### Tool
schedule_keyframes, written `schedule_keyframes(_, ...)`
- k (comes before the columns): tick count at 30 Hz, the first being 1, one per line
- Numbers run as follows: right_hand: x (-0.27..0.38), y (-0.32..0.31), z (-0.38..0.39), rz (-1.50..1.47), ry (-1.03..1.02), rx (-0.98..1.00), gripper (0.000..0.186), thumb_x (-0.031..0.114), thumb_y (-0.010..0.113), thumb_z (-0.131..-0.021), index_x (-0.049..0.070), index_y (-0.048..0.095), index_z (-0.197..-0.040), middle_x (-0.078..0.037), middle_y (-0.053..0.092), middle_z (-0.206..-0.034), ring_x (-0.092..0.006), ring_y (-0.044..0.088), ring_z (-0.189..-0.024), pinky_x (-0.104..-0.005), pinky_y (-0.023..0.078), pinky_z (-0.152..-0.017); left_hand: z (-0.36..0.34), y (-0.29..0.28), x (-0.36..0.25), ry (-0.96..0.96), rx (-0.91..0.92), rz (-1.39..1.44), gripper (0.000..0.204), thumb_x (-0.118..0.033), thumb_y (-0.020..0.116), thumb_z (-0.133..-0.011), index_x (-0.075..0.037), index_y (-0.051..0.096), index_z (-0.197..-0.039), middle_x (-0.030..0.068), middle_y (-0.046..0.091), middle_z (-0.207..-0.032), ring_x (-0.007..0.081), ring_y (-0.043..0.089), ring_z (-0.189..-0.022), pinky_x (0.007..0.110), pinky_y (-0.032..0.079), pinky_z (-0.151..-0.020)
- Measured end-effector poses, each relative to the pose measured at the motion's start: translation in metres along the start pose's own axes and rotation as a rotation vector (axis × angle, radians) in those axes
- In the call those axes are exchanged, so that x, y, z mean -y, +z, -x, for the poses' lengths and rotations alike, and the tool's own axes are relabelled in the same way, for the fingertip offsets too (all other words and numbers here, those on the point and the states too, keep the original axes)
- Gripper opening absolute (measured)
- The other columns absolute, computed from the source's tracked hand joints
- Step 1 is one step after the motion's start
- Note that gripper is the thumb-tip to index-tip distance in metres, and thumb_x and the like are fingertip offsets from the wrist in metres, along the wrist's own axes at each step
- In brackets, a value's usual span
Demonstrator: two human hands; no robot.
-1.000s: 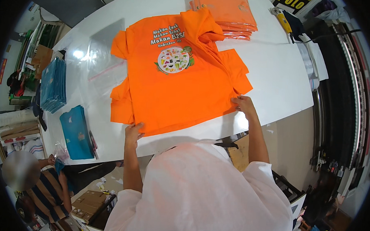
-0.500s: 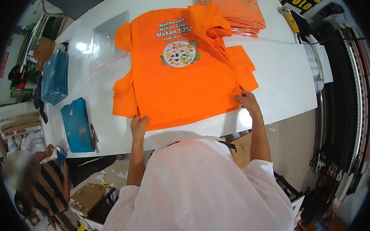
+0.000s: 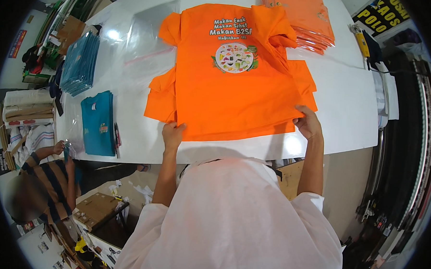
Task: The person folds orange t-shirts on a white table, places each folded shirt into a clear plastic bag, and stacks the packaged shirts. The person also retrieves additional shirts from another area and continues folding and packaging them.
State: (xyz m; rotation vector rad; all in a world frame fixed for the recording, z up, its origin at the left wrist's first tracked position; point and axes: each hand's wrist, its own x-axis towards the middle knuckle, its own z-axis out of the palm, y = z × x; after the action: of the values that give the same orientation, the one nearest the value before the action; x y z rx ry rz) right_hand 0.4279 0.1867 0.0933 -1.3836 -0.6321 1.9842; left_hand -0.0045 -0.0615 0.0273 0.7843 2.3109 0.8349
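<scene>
Several orange T-shirts [image 3: 229, 101] lie in a layered pile on the white table [image 3: 353, 116], the top one showing white lettering and a round food graphic. My left hand [image 3: 173, 135] pinches the hem at its lower left corner. My right hand [image 3: 306, 120] grips the lower right corner, fingers curled over the edge. Clear plastic bags [image 3: 148, 30] lie left of the pile.
Bagged orange shirts [image 3: 307, 18] are stacked at the back right, bagged teal shirts [image 3: 79, 61] at the left, and folded teal shirts [image 3: 96, 124] nearer. At lower left a co-worker [image 3: 55, 180] handles a bag. A yellow tool [image 3: 360, 42] sits at the right edge.
Both my hands, still on the hem, have moved up and rightward in the view along with the shirts and table. The right corner is lifted slightly.
</scene>
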Motion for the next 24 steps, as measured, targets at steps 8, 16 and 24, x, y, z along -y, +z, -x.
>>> schedule_keyframes(8, 0.039, 0.091, 0.005, -0.365, -0.061, 0.115, 0.018, 0.013, 0.073, -0.096, 0.006, 0.062, -0.110, -0.004, 0.064, -0.103, -0.0128, 0.056, -0.075, -0.0253, 0.050, -0.062, 0.006, -0.001, -0.014, -0.479, 0.112, 0.356, 0.030, -0.034, 0.074, -0.092, -0.008, 0.063, -0.100, 0.0013, 0.063, -0.097, 0.0151, 0.056, -0.070, 0.032, 0.046, -0.060)
schedule_keyframes(16, 0.059, 0.129, 0.017, -0.407, -0.114, 0.169, 0.026, 0.012, 0.071, -0.097, 0.005, 0.062, -0.121, -0.003, 0.061, -0.111, -0.0127, 0.053, -0.077, -0.0260, 0.049, -0.064, 0.005, 0.009, 0.002, -0.192, -0.005, 0.053, 0.031, -0.027, 0.077, -0.087, 0.003, 0.068, -0.085, 0.0073, 0.065, -0.075, 0.0199, 0.061, -0.072, 0.036, 0.050, -0.071)
schedule_keyframes(24, 0.019, 0.051, 0.016, -0.256, -0.061, -0.025, 0.030, 0.014, 0.073, -0.096, 0.006, 0.060, -0.122, -0.001, 0.061, -0.112, -0.0123, 0.054, -0.080, -0.0268, 0.047, -0.063, 0.003, 0.020, 0.008, -0.173, -0.044, 0.100, 0.029, -0.017, 0.082, -0.078, 0.006, 0.070, -0.092, 0.0108, 0.071, -0.080, 0.0211, 0.065, -0.074, 0.036, 0.051, -0.071)
